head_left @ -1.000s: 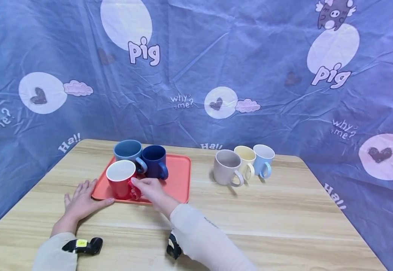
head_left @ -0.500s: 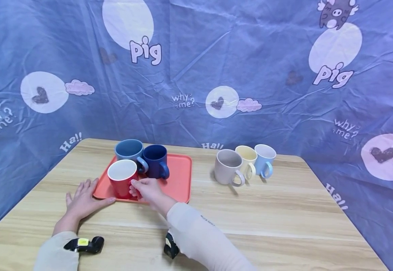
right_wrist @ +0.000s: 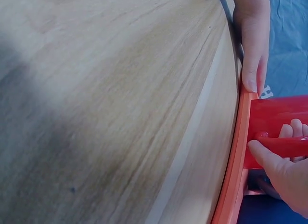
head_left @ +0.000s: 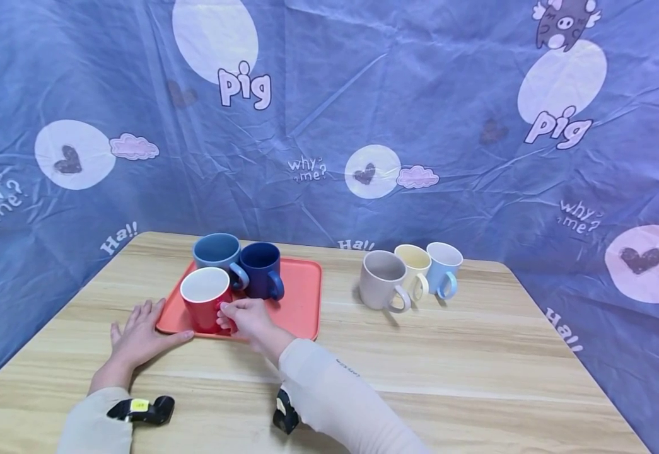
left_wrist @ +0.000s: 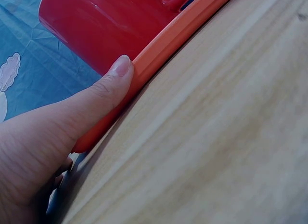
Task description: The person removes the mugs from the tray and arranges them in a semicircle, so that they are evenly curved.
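Observation:
A red mug [head_left: 201, 310] with a white inside stands upright at the near left of the coral-red tray [head_left: 301, 296]. My right hand [head_left: 251, 320] grips its handle, with the thumb on top and fingers curled round it in the right wrist view. My left hand [head_left: 143, 340] lies with spread fingers at the tray's near left corner. Its thumb [left_wrist: 108, 84] touches the tray's rim in the left wrist view. Behind the red mug on the tray stand a grey-blue mug [head_left: 211, 252] and a navy mug [head_left: 256, 274].
To the right of the tray, a grey mug [head_left: 376, 284], a cream mug [head_left: 415, 268] and a light blue mug [head_left: 439, 271] stand close together on the wooden table [head_left: 448, 366]. A blue printed cloth [head_left: 318, 113] hangs behind the table.
My right fingers have closed further round the red mug's handle, which now shows less. The head view has shifted slightly. My left hand and the other mugs stay in place.

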The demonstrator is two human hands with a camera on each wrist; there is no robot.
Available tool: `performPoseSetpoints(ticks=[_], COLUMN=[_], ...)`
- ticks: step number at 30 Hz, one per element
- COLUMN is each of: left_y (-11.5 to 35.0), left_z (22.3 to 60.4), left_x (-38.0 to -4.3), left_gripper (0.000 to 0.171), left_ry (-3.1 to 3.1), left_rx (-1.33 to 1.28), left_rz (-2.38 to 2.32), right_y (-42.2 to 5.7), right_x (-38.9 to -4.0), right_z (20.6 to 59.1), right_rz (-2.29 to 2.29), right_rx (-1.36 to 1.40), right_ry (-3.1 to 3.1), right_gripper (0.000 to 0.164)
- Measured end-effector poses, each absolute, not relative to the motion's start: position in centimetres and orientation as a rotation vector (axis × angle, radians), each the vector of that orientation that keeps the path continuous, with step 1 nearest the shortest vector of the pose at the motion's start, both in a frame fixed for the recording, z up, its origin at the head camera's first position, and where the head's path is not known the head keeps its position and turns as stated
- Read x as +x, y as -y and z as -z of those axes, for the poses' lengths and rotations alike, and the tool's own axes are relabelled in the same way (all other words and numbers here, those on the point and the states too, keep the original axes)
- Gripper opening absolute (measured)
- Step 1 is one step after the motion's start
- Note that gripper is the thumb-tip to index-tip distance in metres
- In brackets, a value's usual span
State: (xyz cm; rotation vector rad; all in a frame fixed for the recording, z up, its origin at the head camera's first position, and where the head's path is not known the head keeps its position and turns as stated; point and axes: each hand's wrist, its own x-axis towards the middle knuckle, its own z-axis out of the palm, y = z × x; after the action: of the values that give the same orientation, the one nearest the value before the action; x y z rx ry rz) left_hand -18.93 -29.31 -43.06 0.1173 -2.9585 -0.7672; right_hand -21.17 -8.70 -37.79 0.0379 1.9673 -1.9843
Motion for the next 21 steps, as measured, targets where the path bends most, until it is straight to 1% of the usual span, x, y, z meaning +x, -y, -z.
performPoseSetpoints(ticks=[5,21], left_y=[29.41,29.30], left_z=[43.25,42.91], left_x=[-19.02,-18.90], left_gripper=[0.110,0.110], left_ry=[2.964,2.960], left_rx=[0.119,0.117], left_rz=[0.759,0.770], right_y=[8.64,8.45], right_x=[-21.31,-21.18], right_z=[37.68,37.74], right_rz=[1.979,2.052], right_rx=[0.072,0.047], right_ry=[-1.946,-1.839], right_gripper=[0.016,0.014])
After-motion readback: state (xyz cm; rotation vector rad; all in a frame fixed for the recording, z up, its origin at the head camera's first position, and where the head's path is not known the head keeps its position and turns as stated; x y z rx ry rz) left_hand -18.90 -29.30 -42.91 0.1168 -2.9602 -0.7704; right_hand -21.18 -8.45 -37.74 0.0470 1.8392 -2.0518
